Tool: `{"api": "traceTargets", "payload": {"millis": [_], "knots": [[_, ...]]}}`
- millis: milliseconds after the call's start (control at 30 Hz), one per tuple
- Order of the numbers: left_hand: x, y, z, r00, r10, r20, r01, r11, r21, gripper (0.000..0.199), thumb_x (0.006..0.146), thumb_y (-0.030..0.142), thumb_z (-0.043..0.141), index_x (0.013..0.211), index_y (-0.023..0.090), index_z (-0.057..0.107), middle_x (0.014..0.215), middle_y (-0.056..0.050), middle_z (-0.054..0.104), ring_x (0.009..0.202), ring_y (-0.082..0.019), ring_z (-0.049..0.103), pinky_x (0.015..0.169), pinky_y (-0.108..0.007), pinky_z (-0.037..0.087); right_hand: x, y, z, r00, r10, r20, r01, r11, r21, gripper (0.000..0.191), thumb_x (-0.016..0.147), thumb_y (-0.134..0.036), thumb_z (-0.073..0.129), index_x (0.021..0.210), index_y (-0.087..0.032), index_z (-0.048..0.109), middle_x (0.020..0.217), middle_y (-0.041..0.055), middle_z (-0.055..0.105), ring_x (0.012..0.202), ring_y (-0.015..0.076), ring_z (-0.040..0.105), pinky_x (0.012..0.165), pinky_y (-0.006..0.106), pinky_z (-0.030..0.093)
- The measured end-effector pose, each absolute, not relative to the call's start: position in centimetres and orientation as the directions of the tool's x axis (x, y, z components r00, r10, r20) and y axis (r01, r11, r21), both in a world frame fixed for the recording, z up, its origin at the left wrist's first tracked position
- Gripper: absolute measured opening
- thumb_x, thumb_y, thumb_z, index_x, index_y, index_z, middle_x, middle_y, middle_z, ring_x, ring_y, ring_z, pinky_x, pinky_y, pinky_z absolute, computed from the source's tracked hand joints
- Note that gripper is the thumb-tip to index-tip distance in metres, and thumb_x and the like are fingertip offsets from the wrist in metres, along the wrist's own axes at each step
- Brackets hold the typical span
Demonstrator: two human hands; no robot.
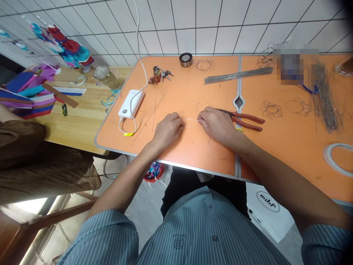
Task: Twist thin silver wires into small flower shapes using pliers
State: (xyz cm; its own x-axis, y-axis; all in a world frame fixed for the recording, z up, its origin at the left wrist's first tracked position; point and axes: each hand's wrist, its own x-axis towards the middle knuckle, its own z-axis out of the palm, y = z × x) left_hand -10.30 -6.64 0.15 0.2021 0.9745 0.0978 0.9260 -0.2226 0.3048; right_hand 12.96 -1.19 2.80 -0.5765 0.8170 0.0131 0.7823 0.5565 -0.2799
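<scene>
My right hand (216, 124) rests on the orange table (176, 147) with its fingers pinched on a thin wire (192, 119). One end of the wire points left from the fingertips, and a curved length shows below the hand. To the left, my left hand (169, 129) lies on the table with curled fingers; what it holds, if anything, is too small to make out. Red-handled pliers (249, 120) lie just right of my right hand, their jaws partly behind it. Short wire pieces (198, 104) are scattered above and between the hands.
A white power bank (131, 104) with a cable, keys (164, 74) and a tape roll (185, 59) sit left and behind. Wire bundles (238, 76) and bent wire rings (271, 109) lie to the right. At far left, a person in brown clothing (46, 162) sits by a wooden table (91, 121).
</scene>
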Motion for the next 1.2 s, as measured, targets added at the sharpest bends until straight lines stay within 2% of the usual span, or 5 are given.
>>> {"api": "traceTargets", "payload": {"millis": [233,567,800,967,1200], "knots": [[-10.9,-6.4,-0.4,0.219,0.971,0.098,0.931,-0.238,0.278,0.017,0.099,0.01,0.056,0.089,0.024,0.059,0.111,-0.015,0.07,0.106,-0.032,0.063,0.082,-0.046,0.051,12.6,-1.4,1.7,-0.662,0.75,-0.005,0.72,0.633,-0.285,0.028,0.113,-0.02,0.054,0.109,-0.016,0.081,0.117,0.0128,0.075,0.103,0.0245,0.066,0.074,0.036,0.032],[-12.9,-6.5,0.7,0.119,0.979,0.168,0.877,-0.183,0.445,0.011,0.098,0.013,0.061,0.095,0.023,0.065,0.111,-0.01,0.072,0.105,-0.027,0.066,0.092,-0.045,0.055,12.9,-3.0,4.0,-0.711,0.671,-0.21,0.701,0.699,-0.141,0.029,0.112,-0.013,0.048,0.113,-0.011,0.077,0.117,0.0167,0.074,0.093,0.0255,0.066,0.066,0.038,0.027],[-11.1,-6.8,0.5,0.252,0.967,0.031,0.902,-0.247,0.354,0.019,0.1,0.013,0.059,0.084,0.023,0.06,0.108,-0.012,0.068,0.106,-0.031,0.064,0.083,-0.045,0.052,13.5,-3.8,4.9,-0.724,0.624,-0.293,0.669,0.738,-0.081,0.031,0.111,-0.012,0.047,0.108,-0.013,0.078,0.114,0.0159,0.075,0.088,0.0253,0.065,0.065,0.038,0.027],[-10.4,-5.7,-0.2,0.272,0.96,0.067,0.913,-0.279,0.298,0.019,0.103,0.013,0.056,0.087,0.022,0.061,0.111,-0.015,0.069,0.108,-0.032,0.063,0.084,-0.045,0.05,13.8,-3.8,5.6,-0.773,0.55,-0.318,0.616,0.77,-0.165,0.026,0.107,-0.011,0.051,0.095,-0.016,0.074,0.108,0.0117,0.076,0.082,0.0213,0.061,0.065,0.036,0.027],[-7.6,-3.7,-0.7,0.313,0.942,0.12,0.898,-0.335,0.287,0.02,0.106,0.015,0.052,0.096,0.02,0.069,0.114,-0.015,0.072,0.11,-0.032,0.064,0.085,-0.046,0.049,15.5,-1.0,5.2,-0.566,0.821,-0.07,0.808,0.537,-0.244,0.019,0.106,-0.016,0.057,0.094,-0.018,0.072,0.106,0.0119,0.074,0.087,0.0228,0.063,0.072,0.036,0.031]]}}
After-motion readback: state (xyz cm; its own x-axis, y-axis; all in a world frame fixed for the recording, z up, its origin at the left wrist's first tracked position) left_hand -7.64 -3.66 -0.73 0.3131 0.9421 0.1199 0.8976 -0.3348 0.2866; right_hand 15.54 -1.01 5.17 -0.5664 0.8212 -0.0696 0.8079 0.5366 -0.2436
